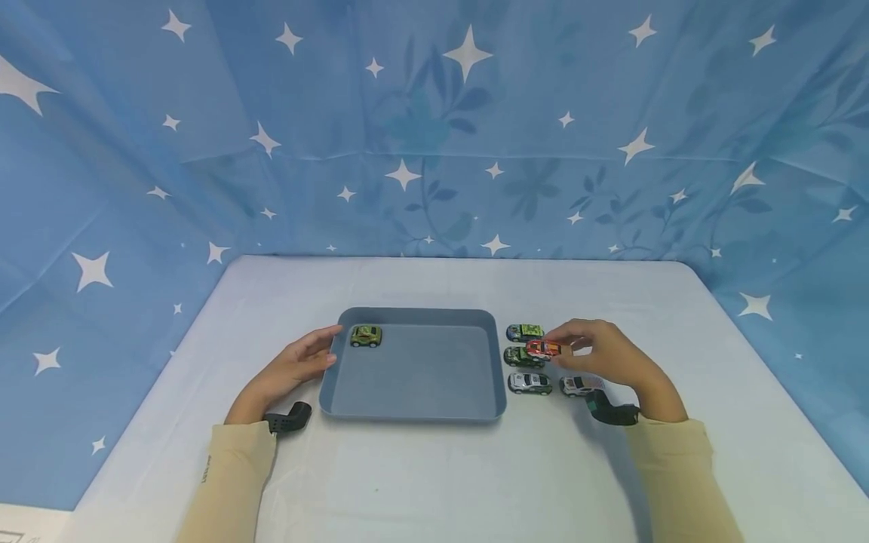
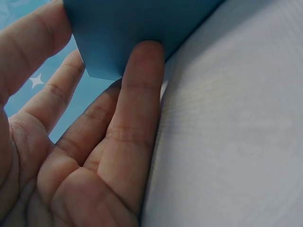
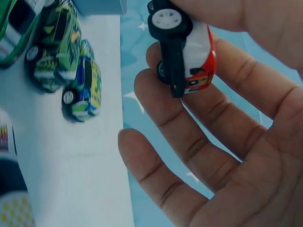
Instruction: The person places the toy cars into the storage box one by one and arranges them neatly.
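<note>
My right hand (image 1: 607,353) pinches a red toy car (image 1: 543,349) between thumb and fingers, above the other cars. In the right wrist view, the red car shows its wheels and a white and red body. My left hand (image 1: 288,369) is at the left end of a blue-grey tray (image 1: 421,377); in the left wrist view, its extended fingers (image 2: 144,85) touch the tray's outer wall. One green toy car (image 1: 366,336) sits inside the tray, at the upper left.
Right of the tray stand a blue-and-green car (image 1: 526,332), a dark green camouflage car (image 1: 523,357) and a silver car (image 1: 529,383). Another white car (image 1: 578,386) lies beneath my right wrist. A starry blue curtain (image 1: 434,204) hangs behind the white table (image 1: 407,483).
</note>
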Action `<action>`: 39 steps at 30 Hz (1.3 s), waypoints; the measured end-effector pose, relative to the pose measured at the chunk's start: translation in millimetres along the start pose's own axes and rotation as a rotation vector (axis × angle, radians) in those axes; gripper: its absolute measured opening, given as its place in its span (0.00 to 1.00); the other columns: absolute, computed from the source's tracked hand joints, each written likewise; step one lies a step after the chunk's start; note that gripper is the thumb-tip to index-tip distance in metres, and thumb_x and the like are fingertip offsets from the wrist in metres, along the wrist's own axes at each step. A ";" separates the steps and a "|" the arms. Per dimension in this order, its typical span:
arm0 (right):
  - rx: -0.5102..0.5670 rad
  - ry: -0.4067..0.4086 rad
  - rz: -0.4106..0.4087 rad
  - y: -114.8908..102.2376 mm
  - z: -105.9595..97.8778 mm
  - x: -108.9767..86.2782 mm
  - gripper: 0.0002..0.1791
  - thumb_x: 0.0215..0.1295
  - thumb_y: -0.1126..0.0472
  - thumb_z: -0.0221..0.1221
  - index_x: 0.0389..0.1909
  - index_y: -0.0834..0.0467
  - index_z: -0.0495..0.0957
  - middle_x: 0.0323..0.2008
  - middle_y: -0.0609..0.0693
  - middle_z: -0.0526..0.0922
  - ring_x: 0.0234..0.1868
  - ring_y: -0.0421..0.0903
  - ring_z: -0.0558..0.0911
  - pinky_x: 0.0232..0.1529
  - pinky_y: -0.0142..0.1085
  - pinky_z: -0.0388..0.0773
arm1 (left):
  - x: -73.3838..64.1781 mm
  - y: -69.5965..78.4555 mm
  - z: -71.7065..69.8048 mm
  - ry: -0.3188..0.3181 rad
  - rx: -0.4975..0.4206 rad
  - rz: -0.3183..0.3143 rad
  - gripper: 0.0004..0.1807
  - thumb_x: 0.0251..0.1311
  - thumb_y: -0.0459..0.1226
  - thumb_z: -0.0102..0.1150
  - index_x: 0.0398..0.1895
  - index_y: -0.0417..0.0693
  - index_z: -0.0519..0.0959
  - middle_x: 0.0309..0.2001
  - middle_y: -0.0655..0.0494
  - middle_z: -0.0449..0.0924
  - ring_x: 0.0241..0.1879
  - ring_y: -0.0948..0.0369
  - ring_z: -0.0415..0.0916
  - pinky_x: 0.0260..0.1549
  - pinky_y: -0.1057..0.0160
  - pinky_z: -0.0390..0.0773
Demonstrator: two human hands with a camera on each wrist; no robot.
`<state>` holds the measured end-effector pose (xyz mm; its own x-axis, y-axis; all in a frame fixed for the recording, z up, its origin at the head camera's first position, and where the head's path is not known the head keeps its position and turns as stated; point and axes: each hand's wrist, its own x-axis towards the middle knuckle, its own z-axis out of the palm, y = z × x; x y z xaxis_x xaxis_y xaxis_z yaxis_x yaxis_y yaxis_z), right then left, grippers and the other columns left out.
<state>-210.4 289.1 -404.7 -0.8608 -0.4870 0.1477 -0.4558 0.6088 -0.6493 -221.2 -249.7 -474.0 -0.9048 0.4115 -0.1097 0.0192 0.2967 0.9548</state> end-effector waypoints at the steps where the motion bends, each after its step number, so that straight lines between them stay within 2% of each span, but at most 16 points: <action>1: 0.004 0.000 -0.004 -1.1 0.9 1.6 0.15 0.65 0.69 0.73 0.52 0.63 0.89 0.46 0.50 0.90 0.45 0.37 0.84 0.52 0.55 0.86 | -0.2 0.0 -0.4 0.001 0.000 0.001 0.37 0.81 0.40 0.57 0.87 0.42 0.57 0.84 0.32 0.52 0.82 0.31 0.50 0.74 0.30 0.63; 18: 0.069 -0.043 -0.018 -16.0 17.3 25.7 0.16 0.66 0.68 0.75 0.54 0.65 0.89 0.45 0.48 0.89 0.44 0.39 0.83 0.55 0.54 0.85 | 1.0 -0.6 -0.5 0.004 -0.006 -0.013 0.38 0.81 0.42 0.58 0.87 0.43 0.57 0.85 0.33 0.51 0.83 0.31 0.49 0.75 0.29 0.61; 24: 0.106 -0.061 -0.013 -19.4 23.7 33.4 0.17 0.66 0.67 0.75 0.54 0.66 0.88 0.48 0.54 0.90 0.47 0.45 0.85 0.56 0.55 0.85 | 1.4 -0.8 -0.1 0.003 -0.017 -0.011 0.38 0.81 0.41 0.58 0.87 0.43 0.57 0.85 0.33 0.51 0.83 0.31 0.48 0.75 0.29 0.60; 28: 0.118 -0.067 -0.019 -21.1 28.6 38.9 0.16 0.66 0.67 0.75 0.54 0.66 0.88 0.49 0.55 0.90 0.48 0.49 0.87 0.55 0.53 0.86 | 0.9 -0.3 0.1 0.007 -0.017 -0.009 0.38 0.81 0.41 0.58 0.87 0.42 0.58 0.85 0.33 0.50 0.83 0.31 0.47 0.75 0.29 0.60; 39: 0.166 -0.094 -0.046 -28.7 44.8 54.0 0.16 0.66 0.68 0.75 0.53 0.66 0.89 0.49 0.56 0.90 0.42 0.45 0.83 0.48 0.41 0.85 | 1.5 -0.7 -0.7 0.008 -0.008 -0.016 0.38 0.80 0.42 0.59 0.87 0.43 0.57 0.85 0.33 0.51 0.83 0.31 0.47 0.75 0.29 0.60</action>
<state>-233.7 217.3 -411.5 -0.8116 -0.5730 0.1142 -0.4435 0.4769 -0.7588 -222.8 -249.9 -474.6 -0.9082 0.4000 -0.1228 0.0013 0.2962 0.9551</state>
